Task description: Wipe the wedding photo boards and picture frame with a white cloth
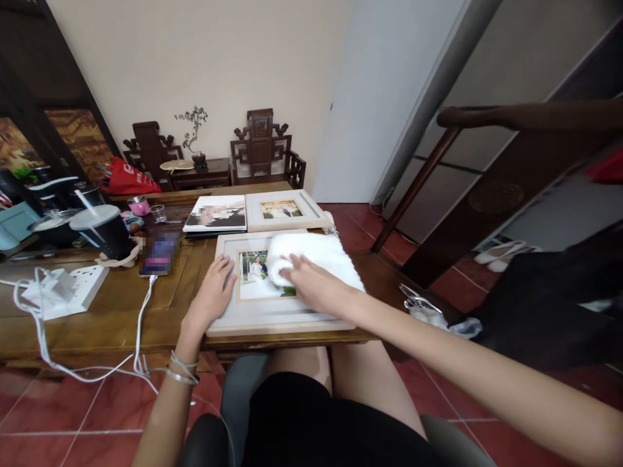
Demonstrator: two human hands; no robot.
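A large white-framed photo lies flat at the near edge of the wooden table. My left hand rests flat on the frame's left border, fingers stretched out. My right hand presses on a white towel that lies across the glass and the frame's right side; its fingers are spread on the cloth. A second, smaller framed photo and a photo album lie farther back on the table.
At the left are a phone on a white cable, a white power strip, lidded dark cups, a small glass and a pink jar. Carved wooden chairs stand by the far wall. A stair rail rises at the right.
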